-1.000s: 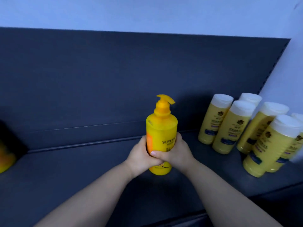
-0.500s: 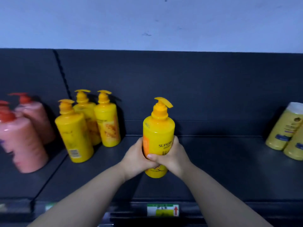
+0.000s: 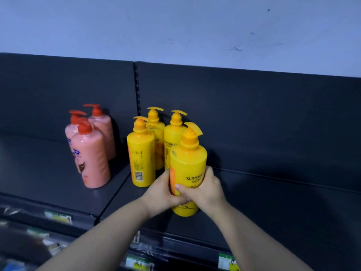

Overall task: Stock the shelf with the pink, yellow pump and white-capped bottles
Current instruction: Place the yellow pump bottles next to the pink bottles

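The yellow pump bottle [image 3: 188,165] in the middle is glossy, smooth plastic. The pink bottles [image 3: 91,153] at left look smooth and slightly translucent. The dark shelf [image 3: 273,212] has a matt, painted-metal look. The far wall [image 3: 175,26] is matt, faintly scuffed.

Dim overall, cool blue cast. Brightest part is the pale painted wall [image 3: 175,26] up top; the dark grey metal shelf [image 3: 273,192] swallows most of the light. Light seems to come from front-left: the yellow plastic pump bottle [image 3: 188,165] at centre throws a broad soft shadow to the right over shelf & back panel [image 3: 254,114], and the pink plastic pump bottles [image 3: 93,159] shade the panel on their right. Faint sheen on the plastic. Centre fairly sharp; price tags [image 3: 57,217] bottom-left smeared w/ blur. Panel's top edge runs tilted, wide-angle lens.
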The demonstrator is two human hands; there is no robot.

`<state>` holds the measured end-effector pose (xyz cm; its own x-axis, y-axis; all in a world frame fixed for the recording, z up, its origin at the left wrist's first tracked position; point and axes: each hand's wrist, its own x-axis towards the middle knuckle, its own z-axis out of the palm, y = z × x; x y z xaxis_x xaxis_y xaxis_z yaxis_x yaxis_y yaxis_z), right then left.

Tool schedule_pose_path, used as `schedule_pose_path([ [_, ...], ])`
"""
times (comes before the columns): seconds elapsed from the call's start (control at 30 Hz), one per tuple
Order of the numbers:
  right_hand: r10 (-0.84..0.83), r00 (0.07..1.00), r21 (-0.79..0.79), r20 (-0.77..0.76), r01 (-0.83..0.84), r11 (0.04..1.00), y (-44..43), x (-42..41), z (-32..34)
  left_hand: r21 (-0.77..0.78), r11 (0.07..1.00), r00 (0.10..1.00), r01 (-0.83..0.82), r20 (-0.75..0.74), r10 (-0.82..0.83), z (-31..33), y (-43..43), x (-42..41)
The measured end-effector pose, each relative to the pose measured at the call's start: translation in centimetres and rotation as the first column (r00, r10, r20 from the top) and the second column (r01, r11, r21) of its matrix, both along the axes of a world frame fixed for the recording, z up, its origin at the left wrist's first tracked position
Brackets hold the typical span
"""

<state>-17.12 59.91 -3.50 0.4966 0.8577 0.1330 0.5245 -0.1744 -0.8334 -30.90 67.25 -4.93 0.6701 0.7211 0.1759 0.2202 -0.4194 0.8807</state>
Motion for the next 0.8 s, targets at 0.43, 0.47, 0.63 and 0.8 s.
schedule_pose_path([
  [0.43,0.008,0.999,-0.083,0.039,-0.004,0.997,7.6,1.2,-1.0,0.168,0.942,0.948,-0.291,-0.084,0.308,-2.8,4.8,1.3],
  [0.47,-0.001,0.999,-0.09,0.035,0.004,0.996,8.0,1.2,-1.3,0.174,0.942,0.948,-0.286,-0.093,0.304,-2.9,5.0,1.5],
  [0.63,-0.066,0.998,-0.127,-0.021,0.063,0.99,9.2,1.6,-2.5,0.173,0.957,0.952,-0.234,-0.161,0.262,-3.8,6.9,2.3],
  [0.8,-0.03,0.996,-0.124,-0.084,0.02,0.992,10.6,1.1,-2.2,0.224,0.955,0.965,-0.195,-0.132,0.228,-4.6,9.2,2.0],
])
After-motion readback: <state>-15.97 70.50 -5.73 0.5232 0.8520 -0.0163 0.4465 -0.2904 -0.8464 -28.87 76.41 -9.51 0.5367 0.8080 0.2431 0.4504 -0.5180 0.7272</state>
